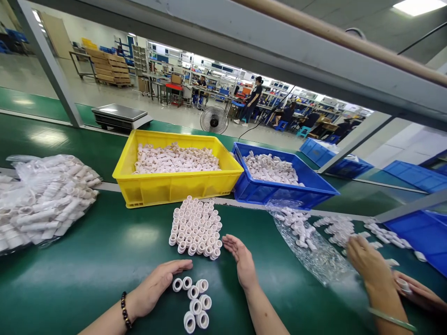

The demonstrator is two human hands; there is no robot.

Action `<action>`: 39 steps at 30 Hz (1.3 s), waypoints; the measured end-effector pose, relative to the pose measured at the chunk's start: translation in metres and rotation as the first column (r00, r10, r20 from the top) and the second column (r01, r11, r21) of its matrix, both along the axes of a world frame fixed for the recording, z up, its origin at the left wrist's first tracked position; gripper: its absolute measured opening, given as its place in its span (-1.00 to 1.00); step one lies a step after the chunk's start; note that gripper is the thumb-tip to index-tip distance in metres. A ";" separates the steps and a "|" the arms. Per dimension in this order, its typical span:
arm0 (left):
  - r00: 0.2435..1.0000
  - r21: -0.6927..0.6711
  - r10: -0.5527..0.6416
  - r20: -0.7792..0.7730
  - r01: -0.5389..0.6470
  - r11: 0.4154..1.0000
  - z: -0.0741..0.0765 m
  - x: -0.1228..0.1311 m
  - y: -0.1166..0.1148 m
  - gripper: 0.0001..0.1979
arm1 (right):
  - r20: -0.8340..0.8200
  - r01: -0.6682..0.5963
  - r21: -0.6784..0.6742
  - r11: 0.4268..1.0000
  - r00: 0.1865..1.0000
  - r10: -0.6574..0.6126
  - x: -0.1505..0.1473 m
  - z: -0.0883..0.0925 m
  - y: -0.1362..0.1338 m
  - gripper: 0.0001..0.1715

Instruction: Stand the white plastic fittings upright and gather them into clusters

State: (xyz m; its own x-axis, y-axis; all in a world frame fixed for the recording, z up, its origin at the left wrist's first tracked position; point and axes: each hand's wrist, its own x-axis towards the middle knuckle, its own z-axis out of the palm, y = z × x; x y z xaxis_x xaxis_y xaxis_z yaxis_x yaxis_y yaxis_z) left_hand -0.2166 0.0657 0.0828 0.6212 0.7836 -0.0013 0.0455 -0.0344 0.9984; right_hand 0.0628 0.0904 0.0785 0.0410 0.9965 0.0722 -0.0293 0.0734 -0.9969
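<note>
A tight block of white plastic pipe fittings (195,225) stands upright on the green work surface (115,274). My right hand (241,260) is at the block's right side, fingers stretched and slightly curved, palm facing the fittings. Whether its fingertips touch them I cannot tell. In front of the block, my left hand (157,284) lies edge-down with its fingers straight, holding nothing. Several loose fittings (194,306) stand between my two hands, close to the left fingers. A dark beaded bracelet (125,311) is on my left wrist.
Behind the block sit a yellow bin (174,188) and a blue bin (279,193), both filled with fittings. At left lies a plastic bag of white pipe pieces (52,200). A co-worker's hands (370,263) handle fittings at right, near a clear bag (314,253). A scale (120,114) stands behind.
</note>
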 end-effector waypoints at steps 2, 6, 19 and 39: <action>1.000 0.011 0.000 -0.001 0.000 1.000 0.000 0.000 0.000 -0.52 | -0.022 -0.055 -0.032 0.998 0.998 0.054 -0.005 -0.002 0.000 -0.42; 1.000 0.013 -0.004 -0.003 0.004 1.000 0.001 0.001 0.001 -0.53 | 0.001 -0.089 -0.043 0.995 0.996 0.089 -0.011 -0.003 -0.002 -0.44; 0.999 -0.018 -0.018 0.040 0.019 1.000 0.006 0.002 0.003 -0.53 | 0.067 -0.322 -0.147 0.935 0.940 0.334 -0.012 0.008 -0.009 -0.29; 0.988 0.144 -0.053 -0.145 0.074 0.987 0.017 0.000 0.005 -0.47 | 0.094 -0.419 -0.006 0.908 0.904 0.418 -0.023 0.009 -0.013 -0.31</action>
State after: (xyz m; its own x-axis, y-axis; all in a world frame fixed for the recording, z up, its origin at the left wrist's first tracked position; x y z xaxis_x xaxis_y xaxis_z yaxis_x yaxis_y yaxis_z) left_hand -0.2162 0.0703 0.1001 0.6716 0.7406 0.0217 0.1775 -0.1893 0.9657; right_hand 0.0397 0.0771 0.0879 -0.3869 0.9194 0.0702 0.0306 0.0889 -0.9956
